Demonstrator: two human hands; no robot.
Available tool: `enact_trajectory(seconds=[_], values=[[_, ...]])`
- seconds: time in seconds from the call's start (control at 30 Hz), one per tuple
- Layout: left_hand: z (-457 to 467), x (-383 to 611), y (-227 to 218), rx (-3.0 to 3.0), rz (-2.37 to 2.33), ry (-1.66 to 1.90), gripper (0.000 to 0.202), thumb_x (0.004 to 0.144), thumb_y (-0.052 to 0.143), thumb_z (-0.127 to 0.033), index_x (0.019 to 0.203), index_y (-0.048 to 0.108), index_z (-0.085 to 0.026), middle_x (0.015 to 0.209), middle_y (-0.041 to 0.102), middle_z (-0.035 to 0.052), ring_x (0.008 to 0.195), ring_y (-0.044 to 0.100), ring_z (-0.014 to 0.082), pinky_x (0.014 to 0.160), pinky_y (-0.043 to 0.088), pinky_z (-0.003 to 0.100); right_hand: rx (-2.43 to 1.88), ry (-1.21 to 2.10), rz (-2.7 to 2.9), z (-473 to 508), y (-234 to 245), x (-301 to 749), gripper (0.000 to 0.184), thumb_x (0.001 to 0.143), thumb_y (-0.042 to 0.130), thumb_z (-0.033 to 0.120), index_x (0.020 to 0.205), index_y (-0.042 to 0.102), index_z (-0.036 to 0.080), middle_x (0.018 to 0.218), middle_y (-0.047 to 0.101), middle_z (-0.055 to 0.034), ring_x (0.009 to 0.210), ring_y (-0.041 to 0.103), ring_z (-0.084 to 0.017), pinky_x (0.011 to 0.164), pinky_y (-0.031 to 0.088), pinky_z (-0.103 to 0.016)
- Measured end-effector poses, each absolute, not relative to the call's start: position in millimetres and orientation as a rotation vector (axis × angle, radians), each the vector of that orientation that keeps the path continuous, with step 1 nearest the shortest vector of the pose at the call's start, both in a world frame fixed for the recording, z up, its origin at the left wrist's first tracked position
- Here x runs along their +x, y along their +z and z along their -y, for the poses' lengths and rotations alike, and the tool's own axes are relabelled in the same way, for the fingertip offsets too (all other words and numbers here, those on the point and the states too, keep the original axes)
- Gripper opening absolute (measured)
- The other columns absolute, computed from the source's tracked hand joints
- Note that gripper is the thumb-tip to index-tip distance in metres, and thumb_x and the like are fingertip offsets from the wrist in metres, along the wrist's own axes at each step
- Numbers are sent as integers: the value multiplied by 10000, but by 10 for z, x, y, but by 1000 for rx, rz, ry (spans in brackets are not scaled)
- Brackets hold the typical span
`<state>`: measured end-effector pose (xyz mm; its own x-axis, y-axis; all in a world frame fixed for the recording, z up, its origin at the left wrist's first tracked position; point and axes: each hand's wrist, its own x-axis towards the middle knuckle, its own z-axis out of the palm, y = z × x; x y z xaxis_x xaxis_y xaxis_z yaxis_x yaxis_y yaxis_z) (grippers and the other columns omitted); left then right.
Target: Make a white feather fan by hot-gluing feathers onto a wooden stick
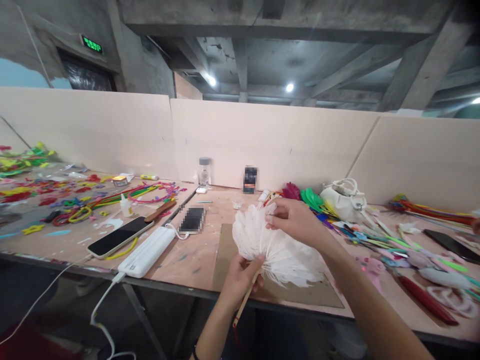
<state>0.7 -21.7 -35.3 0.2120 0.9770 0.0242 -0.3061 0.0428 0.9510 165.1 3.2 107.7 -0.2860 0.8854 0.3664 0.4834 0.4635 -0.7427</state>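
A white feather fan is spread above a brown cardboard sheet. My left hand grips it at the base of the feathers, where the thin wooden handle begins. The handle points down past the table's front edge, with a red cord at its end. At the top edge of the fan, my right hand is closed with the fingertips pinched against the feathers. Whether those fingers hold one feather or several is hidden.
On the left lie a black phone, a white power bank with cables, and a glue bottle. Dyed feathers, a white handbag and a red-handled tool lie right. A pale partition stands behind.
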Motion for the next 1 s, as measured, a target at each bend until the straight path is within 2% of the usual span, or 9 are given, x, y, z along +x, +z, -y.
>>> enact_trajectory(seconds=[0.17, 0.3, 0.47, 0.57, 0.73, 0.87, 1.0], values=[[187, 23, -411, 1107, -884, 1200, 507, 696, 813, -605, 813, 646, -141, 488, 592, -18, 365, 519, 97, 327, 316, 165, -1161, 589, 1985, -66, 1085, 1626, 39, 805, 618, 179, 798, 645, 207, 752, 726, -17, 727, 740, -223, 585, 552, -285], [202, 15, -375, 1079, -881, 1184, 476, 665, 831, -577, 742, 653, -141, 448, 584, -11, 337, 516, 110, 313, 298, 175, -1184, 510, 1979, -200, 1132, 1676, 118, 766, 609, 157, 844, 675, 215, 759, 710, -5, 650, 713, -195, 494, 494, -251], [222, 5, -310, 1023, -916, 1178, 451, 627, 842, -545, 669, 638, -145, 428, 587, 2, 326, 525, 124, 302, 315, 184, -1170, 391, 1971, -410, 1271, 1754, 24, 763, 671, 209, 778, 687, 218, 782, 721, -9, 674, 686, -188, 591, 515, -287], [223, 3, -304, 992, -936, 1215, 438, 634, 839, -534, 697, 631, -153, 440, 593, -9, 330, 529, 122, 309, 332, 183, -1154, 291, 1910, -429, 1363, 1788, 52, 782, 676, 252, 825, 697, 230, 847, 735, -12, 725, 685, -202, 619, 512, -310], [235, -1, -295, 964, -941, 1237, 436, 658, 834, -530, 666, 621, -149, 419, 576, -8, 325, 520, 119, 314, 322, 181, -1105, 118, 1804, -252, 1453, 1869, 113, 839, 655, 318, 902, 706, 239, 995, 733, -44, 867, 671, -235, 761, 512, -373], [252, -1, -285, 973, -928, 1234, 442, 668, 835, -538, 660, 632, -146, 409, 571, -5, 323, 510, 117, 328, 338, 188, -1000, -18, 2060, -176, 1388, 1930, 84, 837, 698, 293, 892, 745, 250, 1162, 681, -68, 1114, 619, -268, 1009, 439, -443], [258, 2, -292, 1016, -913, 1224, 468, 652, 848, -558, 652, 635, -142, 408, 569, -3, 322, 499, 109, 330, 326, 185, -1076, -107, 2185, -221, 1266, 1908, 181, 790, 788, 248, 967, 762, 278, 1330, 596, -74, 1255, 515, -318, 1097, 365, -518]])
